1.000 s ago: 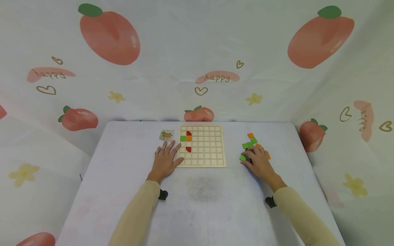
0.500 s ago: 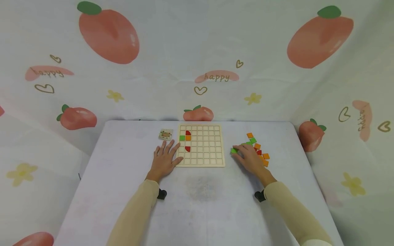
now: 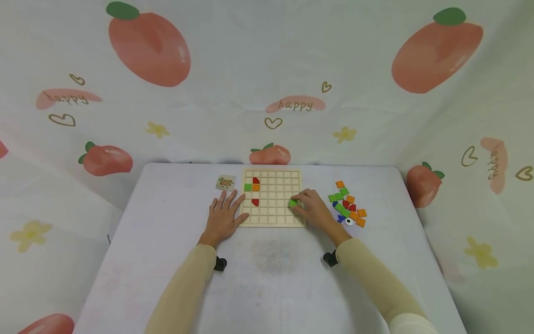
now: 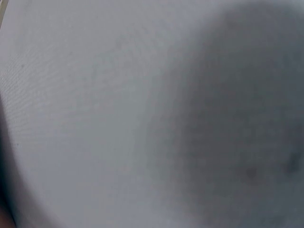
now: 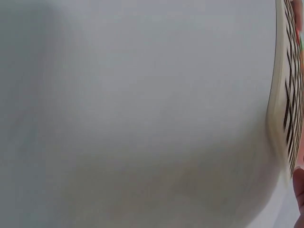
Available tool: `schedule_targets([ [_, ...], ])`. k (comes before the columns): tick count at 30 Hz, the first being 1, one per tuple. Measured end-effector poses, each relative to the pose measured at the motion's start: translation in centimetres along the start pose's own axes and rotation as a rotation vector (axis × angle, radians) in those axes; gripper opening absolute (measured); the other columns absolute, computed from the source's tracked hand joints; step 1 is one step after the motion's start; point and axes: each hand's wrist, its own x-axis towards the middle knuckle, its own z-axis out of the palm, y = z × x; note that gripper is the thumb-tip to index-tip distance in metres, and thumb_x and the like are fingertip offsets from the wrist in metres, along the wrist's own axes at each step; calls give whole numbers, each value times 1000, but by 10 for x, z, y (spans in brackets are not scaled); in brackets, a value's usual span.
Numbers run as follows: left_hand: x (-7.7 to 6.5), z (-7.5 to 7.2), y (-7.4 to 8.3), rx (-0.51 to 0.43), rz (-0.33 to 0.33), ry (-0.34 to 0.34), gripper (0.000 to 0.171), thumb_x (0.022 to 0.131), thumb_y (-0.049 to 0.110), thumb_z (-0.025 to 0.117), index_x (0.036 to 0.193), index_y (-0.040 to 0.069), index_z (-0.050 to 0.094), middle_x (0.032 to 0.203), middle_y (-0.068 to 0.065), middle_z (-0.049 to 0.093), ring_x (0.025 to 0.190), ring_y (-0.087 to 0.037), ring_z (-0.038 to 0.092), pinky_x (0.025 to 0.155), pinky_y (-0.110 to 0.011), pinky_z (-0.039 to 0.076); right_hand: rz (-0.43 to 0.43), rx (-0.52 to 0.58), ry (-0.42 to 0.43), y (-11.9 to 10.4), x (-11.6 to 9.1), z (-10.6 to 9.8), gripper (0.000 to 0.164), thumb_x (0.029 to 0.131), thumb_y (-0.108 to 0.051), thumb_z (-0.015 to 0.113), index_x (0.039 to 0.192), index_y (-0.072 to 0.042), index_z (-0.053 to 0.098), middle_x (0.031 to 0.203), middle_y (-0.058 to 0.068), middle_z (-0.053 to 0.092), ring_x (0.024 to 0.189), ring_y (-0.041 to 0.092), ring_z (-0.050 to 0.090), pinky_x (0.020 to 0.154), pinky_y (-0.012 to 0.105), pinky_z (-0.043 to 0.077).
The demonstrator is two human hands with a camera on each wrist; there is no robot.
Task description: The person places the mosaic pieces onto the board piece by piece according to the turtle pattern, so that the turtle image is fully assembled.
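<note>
A pale wooden grid board lies on the table, with a green square tile, an orange square tile and two red quarter-round tiles in its left cells. My left hand rests spread at the board's left edge, fingers straight, thumb over the lower left corner. Over the right columns of the board, my right hand pinches another green square tile between thumb and fingers. In the right wrist view only a fingertip shows beside the board's edge.
To the right lie loose tiles: orange squares, green squares, red pieces, blue pieces and a white round eye tile. A small picture card lies left of the board. Printed cloth stands behind the table.
My right hand has carried the green tile leftward from the loose pile to above the board's right side, uncovering the pile. My left hand has stayed in place.
</note>
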Motion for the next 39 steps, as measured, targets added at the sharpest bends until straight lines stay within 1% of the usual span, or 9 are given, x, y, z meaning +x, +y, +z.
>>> schedule_targets([
  [2, 1, 0, 0, -1, -3, 0, 75, 101, 67, 41, 164, 34, 19, 174, -1, 10, 162, -34, -2, 126, -64, 6, -30, 3, 5, -7, 6, 4, 30, 89, -19, 80, 118, -12, 74, 109, 7, 66, 98, 23, 55, 84, 38, 50],
  [5, 2, 2, -2, 6, 0, 3, 75, 100, 67, 41, 164, 34, 19, 174, -1, 11, 162, -34, -1, 126, -64, 7, -41, 15, 3, -18, 14, 10, 31, 90, -19, 79, 119, -10, 74, 109, 6, 67, 99, 23, 56, 86, 38, 51],
  [7, 2, 3, -2, 9, 2, 4, 75, 100, 68, 40, 164, 35, 19, 174, -1, 10, 162, -34, -1, 126, -64, 7, -35, 11, -9, -24, 19, 15, 31, 90, -21, 79, 119, -10, 74, 109, 5, 67, 100, 22, 56, 87, 37, 52],
  [14, 2, 3, -2, 10, 6, 15, 74, 100, 67, 41, 164, 34, 20, 174, -2, 12, 162, -35, 1, 126, -64, 8, 0, -26, -96, -44, 36, 29, 32, 91, -27, 79, 118, -12, 74, 110, 4, 67, 104, 22, 55, 92, 36, 52],
  [20, 0, 1, -1, 9, 17, 34, 73, 101, 65, 43, 163, 33, 22, 173, -3, 15, 161, -37, 5, 125, -65, 10, 20, -25, -134, -55, 48, 41, 33, 92, -30, 77, 120, -13, 74, 112, 3, 66, 106, 22, 56, 96, 36, 51],
  [24, 0, 0, 0, 15, 14, 30, 73, 101, 65, 42, 163, 34, 22, 174, -3, 15, 161, -36, 5, 125, -64, 10, 53, 0, -153, -60, 52, 47, 33, 93, -30, 75, 121, -13, 74, 115, 5, 65, 106, 24, 55, 96, 37, 51],
  [28, -1, -1, 1, 5, 13, 25, 73, 101, 65, 43, 163, 33, 21, 174, -3, 14, 162, -36, 4, 126, -64, 10, 83, 3, -152, -63, 54, 52, 30, 93, -30, 76, 119, -14, 75, 115, 5, 64, 104, 24, 54, 94, 37, 50],
  [33, -2, -3, 2, -3, 9, 14, 72, 102, 64, 43, 164, 34, 20, 174, -2, 13, 162, -35, 2, 126, -64, 9, 119, -14, -167, -62, 56, 55, 31, 92, -32, 76, 119, -17, 75, 116, 4, 63, 104, 22, 52, 92, 36, 48],
  [39, -1, -2, 0, 6, 11, 15, 73, 102, 65, 42, 164, 34, 20, 174, -1, 13, 162, -35, 3, 126, -64, 10, 161, -4, -193, -59, 57, 56, 33, 93, -34, 75, 122, -18, 74, 118, 4, 60, 106, 22, 51, 94, 35, 47],
])
